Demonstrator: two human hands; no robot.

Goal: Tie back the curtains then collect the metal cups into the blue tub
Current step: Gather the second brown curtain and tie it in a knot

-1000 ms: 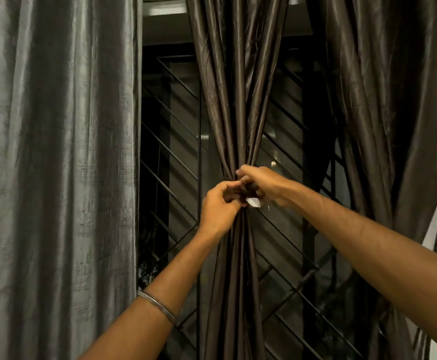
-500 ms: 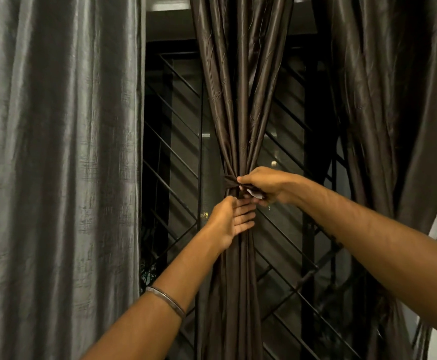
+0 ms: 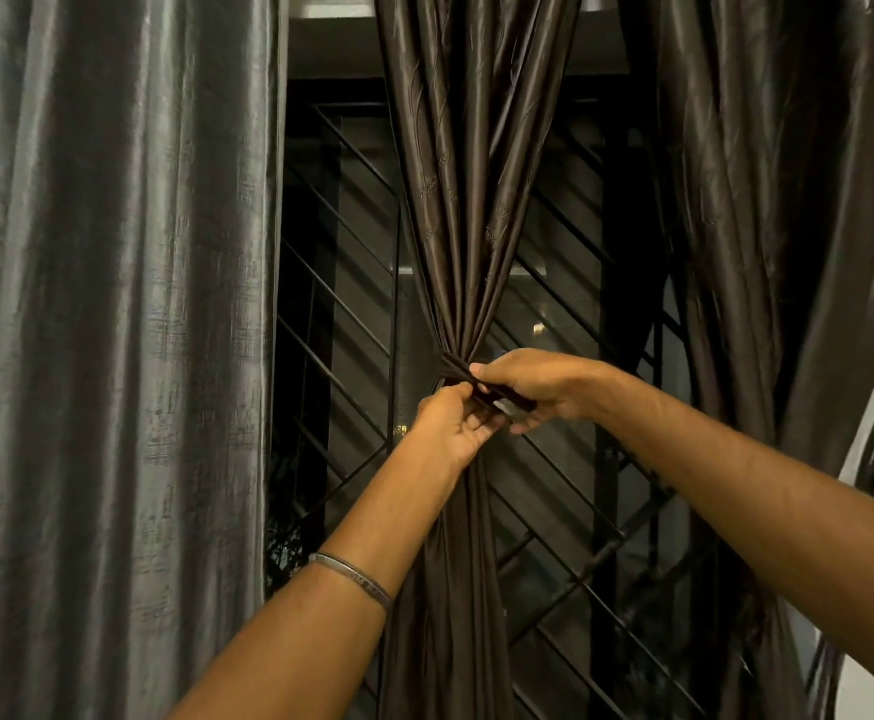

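Half a second ago the left hand (image 3: 450, 428) lay with straight fingers against the gathered brown curtain (image 3: 468, 241) below the tie; now its grip pinches the dark tie band (image 3: 463, 374) at 7 o'clock from the cinch, while the right hand (image 3: 533, 389) at 4 o'clock stays clenched on the band's loose end. Three curtains show: a grey curtain (image 3: 112, 330) at 9 o'clock, the tied one at centre, another brown curtain (image 3: 767, 226) at 3 o'clock. One bracelet (image 3: 351, 571) circles the left wrist, before one window grille (image 3: 341, 314).

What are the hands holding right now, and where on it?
Both hands, left hand and right hand, grip the tieback band at its loose ends, where it cinches the brown curtain.
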